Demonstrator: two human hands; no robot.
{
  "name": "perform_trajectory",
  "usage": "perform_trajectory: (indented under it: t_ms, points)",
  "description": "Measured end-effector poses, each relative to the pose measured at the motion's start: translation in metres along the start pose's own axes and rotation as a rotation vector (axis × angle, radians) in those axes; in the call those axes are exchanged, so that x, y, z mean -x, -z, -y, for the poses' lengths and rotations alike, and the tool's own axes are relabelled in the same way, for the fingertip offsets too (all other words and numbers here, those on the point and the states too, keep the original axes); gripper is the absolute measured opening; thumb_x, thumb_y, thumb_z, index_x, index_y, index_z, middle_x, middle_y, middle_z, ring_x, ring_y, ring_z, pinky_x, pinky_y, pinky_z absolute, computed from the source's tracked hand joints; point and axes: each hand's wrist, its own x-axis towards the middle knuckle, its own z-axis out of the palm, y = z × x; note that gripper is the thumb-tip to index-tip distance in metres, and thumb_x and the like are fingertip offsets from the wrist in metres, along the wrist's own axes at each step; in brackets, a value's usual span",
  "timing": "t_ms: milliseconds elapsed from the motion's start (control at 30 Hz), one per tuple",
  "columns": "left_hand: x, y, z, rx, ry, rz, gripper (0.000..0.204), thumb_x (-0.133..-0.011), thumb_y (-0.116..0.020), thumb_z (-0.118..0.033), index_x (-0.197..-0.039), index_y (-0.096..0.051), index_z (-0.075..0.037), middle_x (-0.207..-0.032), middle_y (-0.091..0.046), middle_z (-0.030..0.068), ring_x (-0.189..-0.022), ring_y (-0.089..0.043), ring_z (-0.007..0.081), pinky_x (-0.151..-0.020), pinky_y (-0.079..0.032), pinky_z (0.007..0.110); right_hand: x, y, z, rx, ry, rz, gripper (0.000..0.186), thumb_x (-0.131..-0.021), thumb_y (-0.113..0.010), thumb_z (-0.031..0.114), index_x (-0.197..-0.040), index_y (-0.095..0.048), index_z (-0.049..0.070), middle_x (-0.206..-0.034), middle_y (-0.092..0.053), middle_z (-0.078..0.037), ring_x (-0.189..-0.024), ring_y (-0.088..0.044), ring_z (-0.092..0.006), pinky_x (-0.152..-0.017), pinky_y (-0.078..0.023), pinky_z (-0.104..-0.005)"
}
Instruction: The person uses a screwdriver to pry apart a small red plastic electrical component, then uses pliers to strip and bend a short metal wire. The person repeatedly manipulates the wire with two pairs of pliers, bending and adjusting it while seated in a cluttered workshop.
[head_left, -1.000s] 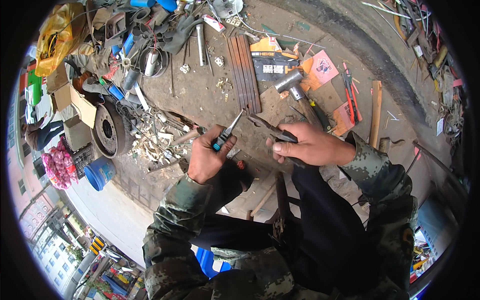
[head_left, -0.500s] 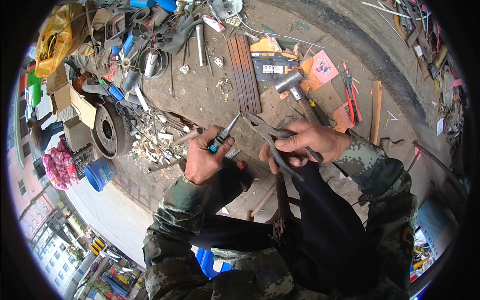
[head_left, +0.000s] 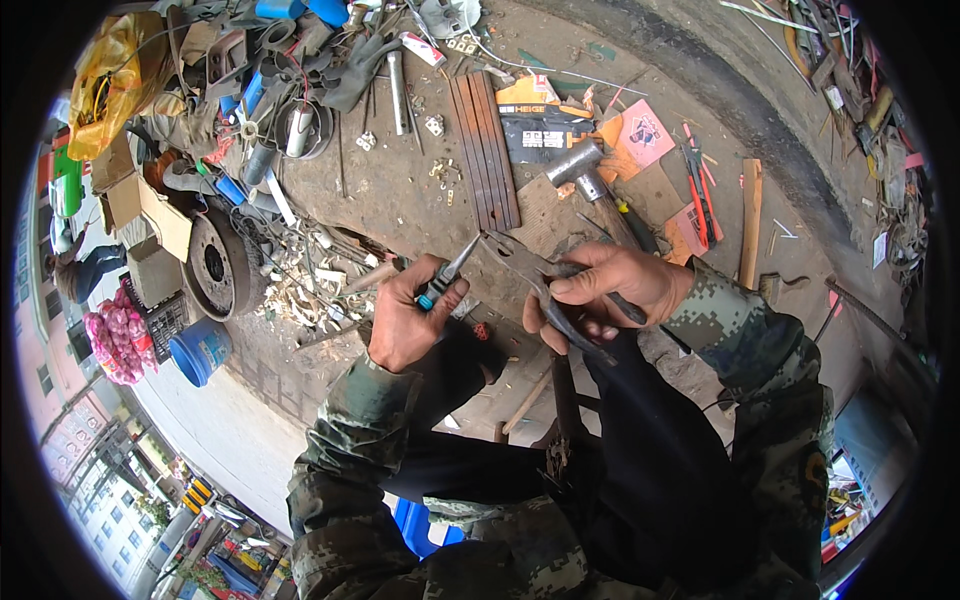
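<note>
My left hand (head_left: 405,312) is closed around a slender pointed metal tool (head_left: 462,258) with a teal-and-black grip; its exact kind is hard to make out. In my right hand (head_left: 625,283) is a pair of worn dark metal pliers (head_left: 528,262), the fingers wrapped about its spread handles. The pliers' jaws point up and left, and the slim tip of the left tool comes close beside them. Whether the two tips touch, or pinch something tiny between them, I cannot tell. Both tools are held above the ground, in front of my knees.
Beyond my hands lie brown slotted metal bars (head_left: 487,150), a hammer (head_left: 577,168), red-handled cutters (head_left: 699,190) and a pink card (head_left: 647,134). Small metal scraps (head_left: 310,285) are heaped at left, near a wheel rim (head_left: 215,262) and a blue bucket (head_left: 200,350). A wood strip (head_left: 751,225) lies right.
Both hands keep their grips and stay nearly in place. The pliers' jaws and the pointed tool's tip have dipped slightly, and the view has shifted a little.
</note>
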Motion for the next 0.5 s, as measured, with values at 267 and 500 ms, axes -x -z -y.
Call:
perform_trajectory:
  t_ms: [267, 500]
  points:
    - [0.001, 0.000, -0.005, -0.009, -0.001, -0.004, 0.016, -0.092, -0.078, -0.014, -0.092, -0.067, -0.002, -0.072, -0.054, 0.0038, -0.066, -0.047, 0.0121, -0.063, -0.045, 0.029, -0.009, -0.011, -0.019, -0.207, 0.051, 0.073, 0.030, -0.109, -0.054, 0.026, -0.118, -0.058, -0.002, -0.091, -0.067, -0.015, -0.079, -0.068, -0.0255, -0.067, -0.056, -0.0385]
    - [0.006, -0.001, -0.002, -0.050, 0.022, -0.003, 0.016, -0.092, -0.079, -0.015, -0.094, -0.068, -0.004, -0.068, -0.055, 0.0050, -0.063, -0.049, 0.0129, -0.061, -0.047, 0.030, -0.003, -0.017, -0.013, 0.620, 0.169, -0.295, 0.029, -0.107, -0.058, 0.025, -0.113, -0.057, -0.004, -0.089, -0.066, -0.018, -0.077, -0.071, -0.0319, -0.065, -0.057, -0.0409]
